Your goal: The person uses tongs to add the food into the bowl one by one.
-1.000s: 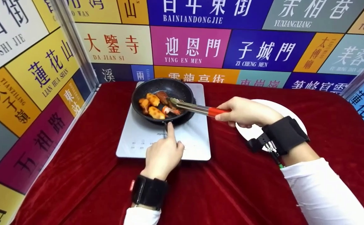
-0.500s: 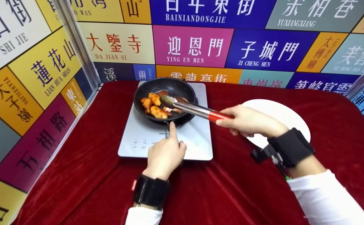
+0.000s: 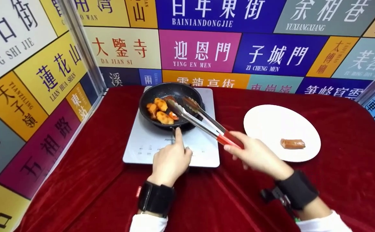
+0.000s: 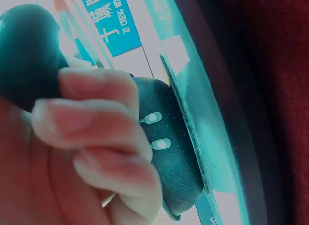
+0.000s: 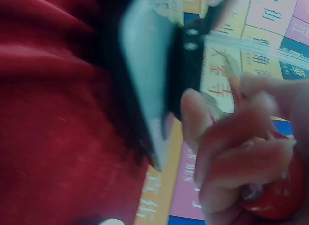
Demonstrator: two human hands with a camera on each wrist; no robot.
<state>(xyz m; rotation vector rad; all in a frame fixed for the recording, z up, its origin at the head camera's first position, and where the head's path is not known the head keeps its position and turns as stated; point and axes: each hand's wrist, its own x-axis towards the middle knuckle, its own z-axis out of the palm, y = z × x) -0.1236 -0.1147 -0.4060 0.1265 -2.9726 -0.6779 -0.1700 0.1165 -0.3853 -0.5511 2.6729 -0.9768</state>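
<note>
In the head view, a black frying pan (image 3: pixel 171 89) sits on a flat white induction cooker. My left hand (image 3: pixel 171 162) grips its handle, the index finger stretched along it towards the pan. Fingers curl round the black handle (image 4: pixel 29 51) in the left wrist view. My right hand (image 3: pixel 259 156) holds metal tongs (image 3: pixel 227 141) with red handles. Their arms are spread, tips over the pan's right part, with no food visibly pinched. Browned orange-yellow pieces, perhaps chicken wings (image 3: pixel 164 118), lie on the pan's left side. A red-and-white piece (image 3: pixel 173 116) is partly behind the tongs.
To the right, a white oval plate (image 3: pixel 271 122) bears one brown sausage piece (image 3: pixel 292 144). The induction cooker (image 3: pixel 135 141) extends in front of the pan. Red velvet cloth (image 3: pixel 94 141) covers the table. Printed sign panels (image 3: pixel 200 51) stand behind and at the left.
The tongs' arms, together half a second ago, have spread apart over the pan. My right hand has moved lower, uncovering the sausage piece on the plate. The left hand keeps its hold.
</note>
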